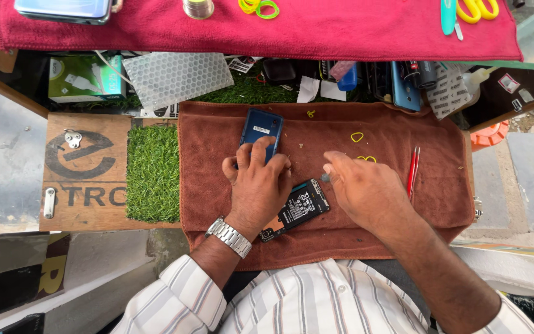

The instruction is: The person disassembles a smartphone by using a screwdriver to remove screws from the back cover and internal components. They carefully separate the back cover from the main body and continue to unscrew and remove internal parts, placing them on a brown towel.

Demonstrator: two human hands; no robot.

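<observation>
Phone chassis (pixel 301 207) mid-towel: left hand (pixel 258 185) pins it flat beside the blue back cover (pixel 261 128), right hand (pixel 363 188) pinching a small tool—keep it steady.

left hand (pixel 258 185) pressing opened phone (pixel 295 209); right hand (pixel 363 188) pinching small tool (pixel 326 177).

The left hand (pixel 258 185) covers most of the opened phone (pixel 298 207) on the brown towel (pixel 217 204). Can't make out what the right hand (pixel 363 188) pinches, way too tiny. Scissors (pixel 477 8) above the towel are cut off.
</observation>
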